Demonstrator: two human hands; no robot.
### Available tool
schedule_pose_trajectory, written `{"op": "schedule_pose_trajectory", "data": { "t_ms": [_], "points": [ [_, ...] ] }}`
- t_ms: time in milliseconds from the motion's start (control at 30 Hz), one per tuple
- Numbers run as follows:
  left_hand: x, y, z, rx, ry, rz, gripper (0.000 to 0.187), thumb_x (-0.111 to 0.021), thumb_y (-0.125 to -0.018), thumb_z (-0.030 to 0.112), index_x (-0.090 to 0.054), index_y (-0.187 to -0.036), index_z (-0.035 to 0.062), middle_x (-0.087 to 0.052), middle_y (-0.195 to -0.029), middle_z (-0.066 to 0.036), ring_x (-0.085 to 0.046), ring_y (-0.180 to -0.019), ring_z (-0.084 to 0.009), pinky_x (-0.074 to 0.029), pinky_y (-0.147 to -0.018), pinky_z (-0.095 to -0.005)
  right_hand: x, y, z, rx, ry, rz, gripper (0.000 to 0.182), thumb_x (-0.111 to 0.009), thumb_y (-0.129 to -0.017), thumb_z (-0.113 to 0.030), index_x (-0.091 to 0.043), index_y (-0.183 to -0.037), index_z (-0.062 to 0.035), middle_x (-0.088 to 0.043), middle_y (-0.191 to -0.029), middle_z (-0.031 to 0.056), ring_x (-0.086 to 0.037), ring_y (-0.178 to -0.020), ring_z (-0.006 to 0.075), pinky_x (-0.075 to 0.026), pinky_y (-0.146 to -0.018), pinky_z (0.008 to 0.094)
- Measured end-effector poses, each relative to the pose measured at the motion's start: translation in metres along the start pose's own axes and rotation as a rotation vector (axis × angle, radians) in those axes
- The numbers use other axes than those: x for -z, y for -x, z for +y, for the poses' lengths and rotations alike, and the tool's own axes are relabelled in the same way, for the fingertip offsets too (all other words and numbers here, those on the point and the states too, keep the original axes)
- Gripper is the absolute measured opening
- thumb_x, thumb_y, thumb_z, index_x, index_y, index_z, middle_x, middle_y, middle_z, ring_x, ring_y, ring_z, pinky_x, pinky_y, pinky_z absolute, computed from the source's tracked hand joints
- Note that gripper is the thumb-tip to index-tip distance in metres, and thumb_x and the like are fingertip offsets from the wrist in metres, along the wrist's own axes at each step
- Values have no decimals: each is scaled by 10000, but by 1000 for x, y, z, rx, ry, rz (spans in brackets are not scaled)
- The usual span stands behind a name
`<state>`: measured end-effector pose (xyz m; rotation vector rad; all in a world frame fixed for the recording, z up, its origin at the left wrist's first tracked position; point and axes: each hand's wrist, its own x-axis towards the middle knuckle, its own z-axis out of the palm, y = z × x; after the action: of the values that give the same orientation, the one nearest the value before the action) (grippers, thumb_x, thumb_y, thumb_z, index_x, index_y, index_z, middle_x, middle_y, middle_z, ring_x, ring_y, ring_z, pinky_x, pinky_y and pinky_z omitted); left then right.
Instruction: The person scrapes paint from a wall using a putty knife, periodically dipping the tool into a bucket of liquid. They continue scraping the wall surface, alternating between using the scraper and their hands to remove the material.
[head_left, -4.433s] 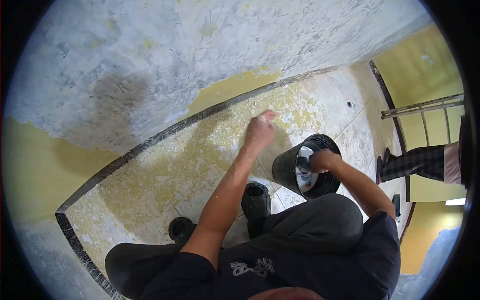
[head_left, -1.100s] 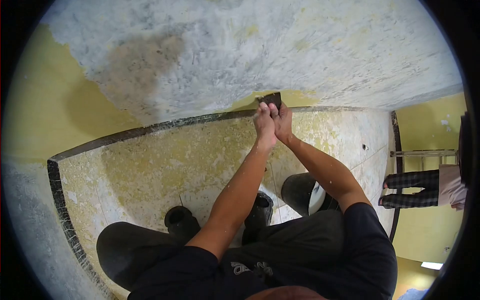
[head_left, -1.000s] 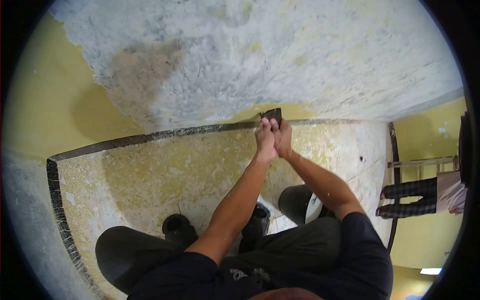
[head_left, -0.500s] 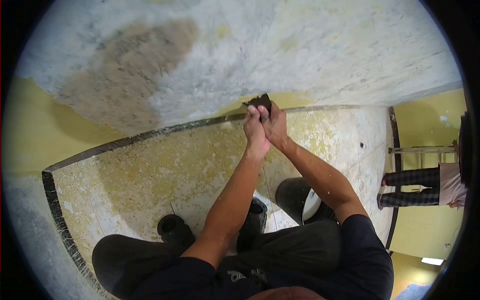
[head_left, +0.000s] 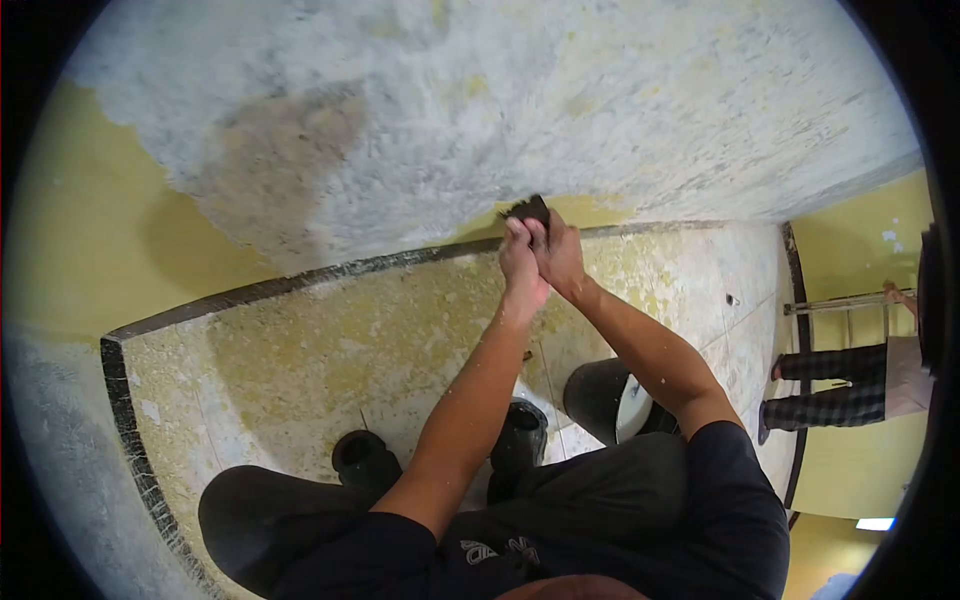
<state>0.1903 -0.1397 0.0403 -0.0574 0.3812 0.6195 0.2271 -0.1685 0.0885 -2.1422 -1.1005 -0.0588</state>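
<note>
Both my hands are closed together around a dark, flat-bladed scraper [head_left: 532,208], its handle hidden in the fingers. My left hand [head_left: 518,262] and my right hand [head_left: 561,258] press against each other. The blade is at the low part of the wall [head_left: 480,130], over a strip of yellow paint [head_left: 590,209] just above the dark skirting [head_left: 380,263]. Around that strip the wall is mostly bare, whitish and rough, with patches of yellow left on it.
Paint flakes cover the tiled floor [head_left: 300,370]. A black bucket [head_left: 592,395] with something whitish inside stands near my right knee. Two dark, round-ended things [head_left: 365,460] are by my legs. At right, another person in checked trousers [head_left: 835,365] stands beside a ladder [head_left: 850,303].
The view has shifted slightly. My hands stay closed on the scraper, low on the wall. The other person's hand now shows at the ladder.
</note>
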Motion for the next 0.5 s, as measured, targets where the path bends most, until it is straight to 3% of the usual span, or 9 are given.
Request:
{"op": "schedule_pose_trajectory", "data": {
  "t_ms": [33,67,200,300,333,500],
  "points": [
    [1,4,0,42,8,84,170,-428,-964,264,-515,-986,119,-556,-894,37,-542,-884,-112,-458,-838,-320,-7,8,18,32,23,54,250,-568,-855,-237,-531,-820,8,-573,-663,261,-565,-644,462,-449,-530,476],
    [-7,14,5,122,-103,176,159,-440,-960,266,-517,-976,128,-559,-875,41,-542,-867,-113,-458,-831,-322,-12,15,31,-68,-76,19,257,-561,-858,-250,-520,-824,1,-565,-632,256,-553,-616,466,-431,-511,497],
    [-1,9,18,-22,14,-64,222,-422,-964,304,-499,-1059,119,-534,-921,20,-534,-882,-116,-460,-841,-293,-4,-2,-13,-9,150,-46,205,-551,-857,-180,-515,-830,20,-551,-597,249,-553,-580,452,-435,-481,443],
    [-8,11,17,52,16,68,217,-418,-966,302,-490,-1061,121,-534,-929,12,-535,-884,-122,-460,-840,-297,-6,2,0,-8,104,-37,250,-550,-857,-242,-502,-801,-4,-556,-589,249,-556,-585,460,-438,-493,501],
    [-13,15,15,73,-21,87,169,-426,-961,304,-506,-963,156,-553,-849,55,-543,-847,-111,-458,-826,-312,0,4,-1,-33,71,-21,240,-549,-855,-239,-510,-807,-7,-560,-599,256,-559,-587,459,-441,-499,501],
    [-26,20,19,76,-91,41,182,-448,-953,310,-515,-977,143,-562,-895,36,-542,-844,-114,-466,-805,-316,12,-1,-23,-81,133,-1,246,-543,-861,-241,-521,-811,-1,-578,-635,258,-577,-619,447,-457,-520,484]
  ]
}}
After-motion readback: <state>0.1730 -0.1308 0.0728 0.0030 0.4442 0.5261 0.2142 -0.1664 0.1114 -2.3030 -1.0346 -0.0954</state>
